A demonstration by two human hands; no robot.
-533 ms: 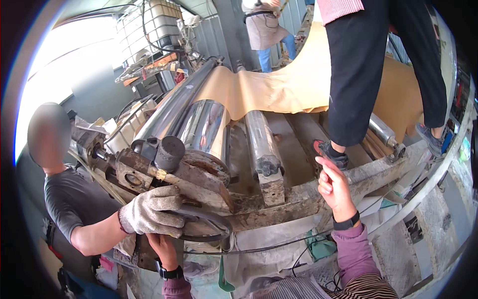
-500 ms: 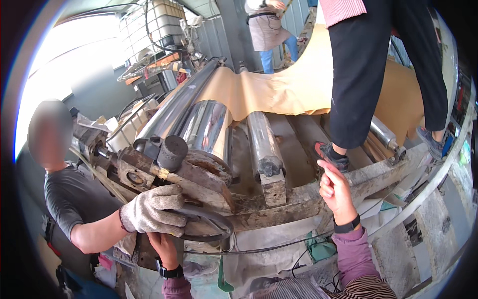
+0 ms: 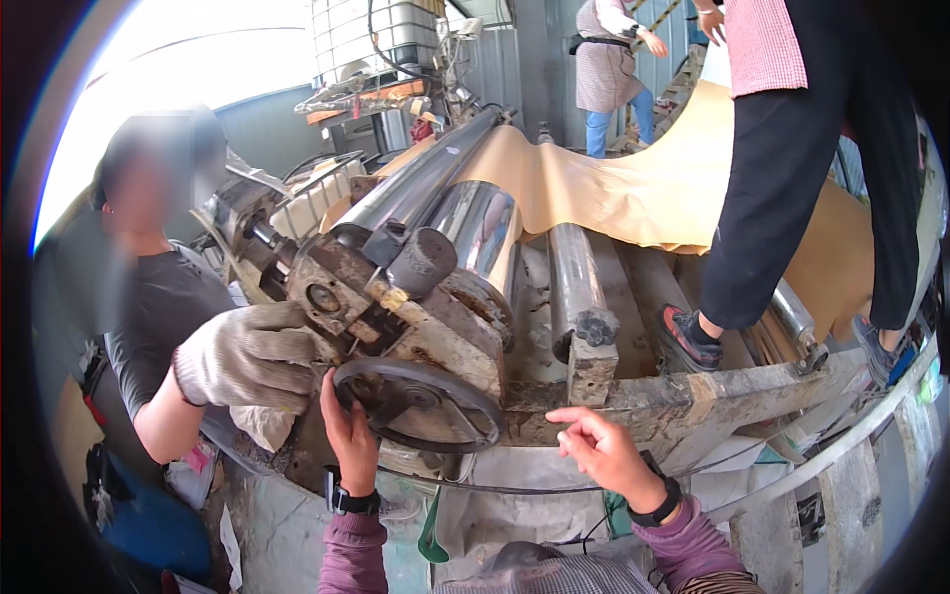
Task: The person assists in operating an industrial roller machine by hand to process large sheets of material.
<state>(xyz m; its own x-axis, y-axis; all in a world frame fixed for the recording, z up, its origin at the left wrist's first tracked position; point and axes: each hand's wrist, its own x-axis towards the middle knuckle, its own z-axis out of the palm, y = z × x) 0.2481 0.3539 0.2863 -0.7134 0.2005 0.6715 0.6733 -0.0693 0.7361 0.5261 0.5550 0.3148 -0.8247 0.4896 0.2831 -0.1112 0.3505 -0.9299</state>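
A dark handwheel (image 3: 485, 436) is fixed at the near end of the roller machine. My left hand (image 3: 348, 436) is at the wheel's left rim, its fingers and thumb on either side of the rim. My right hand (image 3: 604, 455) hovers just right of the wheel, holding nothing. Its index finger is stretched out to the left and the other fingers are loosely bent. A co-worker's gloved hand (image 3: 252, 356) is close to the wheel's upper left, beside the worn metal bearing block (image 3: 332, 287); whether it touches the block I cannot tell.
Shiny metal rollers (image 3: 421, 183) carry a tan sheet (image 3: 604, 193) towards the back. On the right, a person in black trousers (image 3: 782, 188) stands on the machine frame (image 3: 683, 406). Another person in an apron (image 3: 606, 69) is at the back. A caged white tank (image 3: 396, 40) stands behind.
My right hand has come down and left towards the handwheel. My left hand, formerly below the wheel behind the glove, now shows at its rim. The co-worker's glove has left the wheel.
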